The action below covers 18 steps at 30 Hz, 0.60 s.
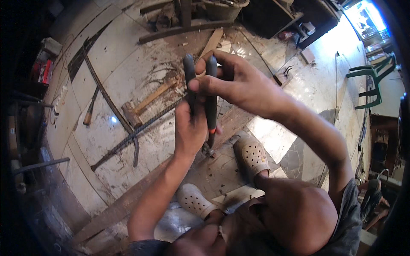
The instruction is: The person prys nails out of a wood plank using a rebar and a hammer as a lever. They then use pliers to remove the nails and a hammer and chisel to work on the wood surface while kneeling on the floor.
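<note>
At the centre of the head view a hand tool (pixel 211 111), which looks like pliers, points downward, with two dark handles and an orange band. My left hand (pixel 190 130) is closed on it from the left, lower along the handles. My right hand (pixel 230 83) grips it near the top, its thumb across the left handle. The tool's metal lower end is partly hidden and small to make out. Below it are my feet in beige perforated clogs (pixel 252 155).
On the tiled floor (pixel 92 145) lie a wooden-handled hammer (pixel 151 98), long bent metal bars (pixel 106 89), a chisel-like tool (pixel 89 113) and scraps. A wooden frame (pixel 183 25) and dark cabinets (pixel 269 19) stand behind; a green plastic chair (pixel 369 81) is at the right.
</note>
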Each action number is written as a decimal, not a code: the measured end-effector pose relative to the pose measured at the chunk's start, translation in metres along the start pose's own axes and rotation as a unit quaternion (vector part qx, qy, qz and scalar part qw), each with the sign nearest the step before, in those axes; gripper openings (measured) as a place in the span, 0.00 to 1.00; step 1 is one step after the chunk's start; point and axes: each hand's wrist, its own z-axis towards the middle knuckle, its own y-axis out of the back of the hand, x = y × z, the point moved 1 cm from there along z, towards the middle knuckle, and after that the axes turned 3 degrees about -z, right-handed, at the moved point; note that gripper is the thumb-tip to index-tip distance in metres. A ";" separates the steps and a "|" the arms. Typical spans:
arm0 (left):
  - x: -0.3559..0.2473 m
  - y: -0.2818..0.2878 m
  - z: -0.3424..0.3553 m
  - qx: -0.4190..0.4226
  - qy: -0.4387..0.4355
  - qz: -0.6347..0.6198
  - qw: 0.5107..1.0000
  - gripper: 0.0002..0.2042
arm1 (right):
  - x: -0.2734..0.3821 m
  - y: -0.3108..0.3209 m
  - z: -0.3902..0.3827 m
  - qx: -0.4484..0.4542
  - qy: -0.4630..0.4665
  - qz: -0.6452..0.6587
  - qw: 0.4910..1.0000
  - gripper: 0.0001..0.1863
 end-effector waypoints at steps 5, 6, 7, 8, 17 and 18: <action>-0.002 -0.036 0.036 -0.034 0.026 0.071 0.997 0.10 | -0.012 0.028 -0.004 -0.118 -0.017 -0.066 0.991 0.11; -0.017 -0.029 0.044 -0.083 0.001 0.258 0.963 0.16 | -0.021 0.034 -0.002 -0.135 -0.027 -0.023 0.990 0.08; -0.025 -0.035 0.060 -0.130 0.010 0.221 0.967 0.23 | -0.021 0.050 0.000 -0.157 0.027 -0.034 0.987 0.13; -0.037 -0.037 0.069 -0.172 0.006 0.167 0.971 0.24 | -0.023 0.061 0.002 -0.173 0.084 -0.036 0.981 0.18; 0.048 -0.051 0.124 -0.056 0.084 0.261 0.960 0.25 | -0.102 0.097 -0.006 -0.162 -0.038 0.202 0.965 0.20; 0.076 -0.054 0.127 -0.069 0.034 0.263 0.962 0.24 | -0.112 0.102 -0.006 -0.137 -0.045 0.212 0.967 0.19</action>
